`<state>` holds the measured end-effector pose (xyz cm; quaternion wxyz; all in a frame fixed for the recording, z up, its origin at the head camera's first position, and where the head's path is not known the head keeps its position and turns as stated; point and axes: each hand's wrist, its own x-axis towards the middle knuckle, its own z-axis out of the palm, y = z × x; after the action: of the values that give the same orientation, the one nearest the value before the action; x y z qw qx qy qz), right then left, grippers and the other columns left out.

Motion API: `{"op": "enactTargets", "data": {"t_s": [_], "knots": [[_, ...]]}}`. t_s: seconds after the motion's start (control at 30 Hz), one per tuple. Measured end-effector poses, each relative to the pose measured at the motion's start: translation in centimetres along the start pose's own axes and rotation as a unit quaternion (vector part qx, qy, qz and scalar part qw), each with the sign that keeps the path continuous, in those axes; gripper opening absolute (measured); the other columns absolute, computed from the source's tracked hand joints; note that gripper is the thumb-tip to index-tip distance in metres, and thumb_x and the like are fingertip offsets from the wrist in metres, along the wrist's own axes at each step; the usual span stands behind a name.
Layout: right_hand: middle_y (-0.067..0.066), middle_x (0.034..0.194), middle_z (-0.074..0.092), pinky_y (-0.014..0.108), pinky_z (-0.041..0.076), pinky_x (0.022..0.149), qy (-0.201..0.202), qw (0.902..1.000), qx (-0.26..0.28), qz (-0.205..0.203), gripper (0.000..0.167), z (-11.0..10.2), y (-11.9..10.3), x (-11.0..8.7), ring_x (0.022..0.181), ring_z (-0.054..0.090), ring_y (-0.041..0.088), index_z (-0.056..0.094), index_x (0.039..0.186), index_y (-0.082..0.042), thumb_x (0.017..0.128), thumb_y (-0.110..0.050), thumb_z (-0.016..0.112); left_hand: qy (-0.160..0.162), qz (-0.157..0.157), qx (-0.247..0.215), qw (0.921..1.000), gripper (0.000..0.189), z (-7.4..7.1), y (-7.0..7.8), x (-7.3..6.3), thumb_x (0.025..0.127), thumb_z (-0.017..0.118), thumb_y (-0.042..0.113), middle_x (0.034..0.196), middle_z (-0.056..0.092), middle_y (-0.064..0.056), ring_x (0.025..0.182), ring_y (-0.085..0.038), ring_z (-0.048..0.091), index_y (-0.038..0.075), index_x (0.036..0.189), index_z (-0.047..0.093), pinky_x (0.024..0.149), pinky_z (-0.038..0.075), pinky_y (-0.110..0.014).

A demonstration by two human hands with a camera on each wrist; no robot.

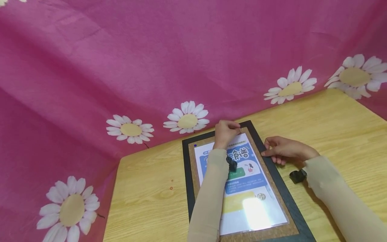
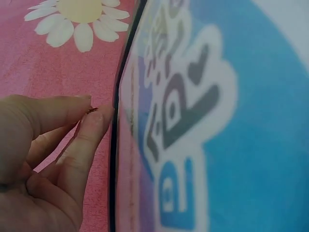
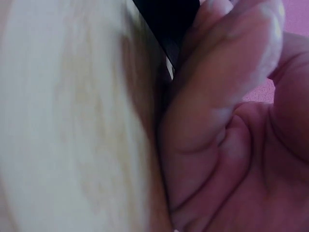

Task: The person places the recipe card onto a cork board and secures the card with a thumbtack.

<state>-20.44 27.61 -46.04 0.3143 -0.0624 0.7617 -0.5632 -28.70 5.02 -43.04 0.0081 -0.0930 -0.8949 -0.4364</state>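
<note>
A black-framed cork board (image 1: 294,231) lies on the wooden table, with a printed sheet (image 1: 239,225) in a glossy clear cover on its cork. At the sheet's top left corner is a small blue pin (image 1: 195,145). My left hand (image 1: 225,132) reaches over the sheet to the board's top right corner. Its thumb and forefinger pinch a tiny brownish thing (image 2: 92,110), mostly hidden by the fingertips. Beside the board's right edge, my right hand (image 1: 287,149) grips the black frame (image 3: 170,21), with curled fingers close to the tabletop.
The wooden table (image 1: 148,191) extends on both sides of the board. A pink curtain (image 1: 181,60) with large white daisies hangs along the back and left. Small reddish marks (image 1: 171,188) show on the tabletop. Black wrist cameras sit on both sleeves.
</note>
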Motion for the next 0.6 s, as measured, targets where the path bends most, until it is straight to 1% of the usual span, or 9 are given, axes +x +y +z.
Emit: {"op": "enactTargets", "data": {"t_s": [0.13, 0.23, 0.4, 0.47, 0.6], "knots": [[-0.001, 0.067, 0.058, 0.023, 0.046, 0.050, -0.002, 1.0000, -0.004, 0.002, 0.029, -0.08, -0.09, -0.01, 0.054, 0.052, 0.008, 0.043, 0.101, -0.007, 0.101, -0.023, 0.067, -0.003, 0.010, 0.009, 0.9999, 0.006, 0.29, 0.04, 0.08, 0.089, 0.080, 0.006, 0.091, 0.082, -0.006, 0.085, -0.014, 0.075, 0.009, 0.093, 0.085, 0.077, 0.055, -0.021], [-0.001, 0.067, 0.058, 0.023, 0.046, 0.050, 0.001, 0.9999, -0.009, 0.005, 0.028, -0.02, -0.07, -0.03, 0.053, 0.052, 0.009, 0.043, 0.101, -0.007, 0.101, -0.023, 0.067, 0.007, 0.013, 0.019, 0.9997, 0.005, 0.38, 0.10, 0.12, 0.088, 0.082, 0.008, 0.088, 0.082, -0.003, 0.083, -0.013, 0.076, 0.012, 0.089, 0.085, 0.078, 0.055, -0.023], [-0.001, 0.067, 0.058, 0.023, 0.046, 0.050, 0.007, 0.9999, -0.014, 0.004, 0.029, -0.02, -0.11, -0.10, 0.053, 0.052, 0.009, 0.043, 0.101, -0.007, 0.101, -0.023, 0.067, 0.029, -0.003, 0.041, 0.9987, 0.006, 0.52, 0.19, 0.29, 0.084, 0.086, 0.011, 0.082, 0.082, 0.003, 0.081, -0.009, 0.074, 0.017, 0.083, 0.084, 0.083, 0.054, -0.026], [-0.001, 0.067, 0.058, 0.023, 0.046, 0.050, 0.008, 0.9998, -0.015, 0.006, 0.029, -0.03, -0.16, -0.10, 0.053, 0.052, 0.010, 0.044, 0.101, -0.007, 0.101, -0.023, 0.068, 0.035, -0.006, 0.043, 0.9984, 0.007, 0.54, 0.19, 0.37, 0.083, 0.087, 0.011, 0.082, 0.082, 0.003, 0.083, -0.010, 0.074, 0.017, 0.082, 0.084, 0.083, 0.054, -0.027], [-0.001, 0.066, 0.057, 0.023, 0.046, 0.050, 0.009, 0.9998, -0.015, 0.012, 0.031, -0.07, -0.20, -0.04, 0.054, 0.052, 0.010, 0.044, 0.102, -0.007, 0.100, -0.025, 0.069, 0.041, 0.003, 0.050, 0.9979, 0.007, 0.56, 0.14, 0.48, 0.083, 0.087, 0.009, 0.082, 0.082, 0.001, 0.086, -0.015, 0.076, 0.015, 0.082, 0.084, 0.082, 0.053, -0.027]]}}
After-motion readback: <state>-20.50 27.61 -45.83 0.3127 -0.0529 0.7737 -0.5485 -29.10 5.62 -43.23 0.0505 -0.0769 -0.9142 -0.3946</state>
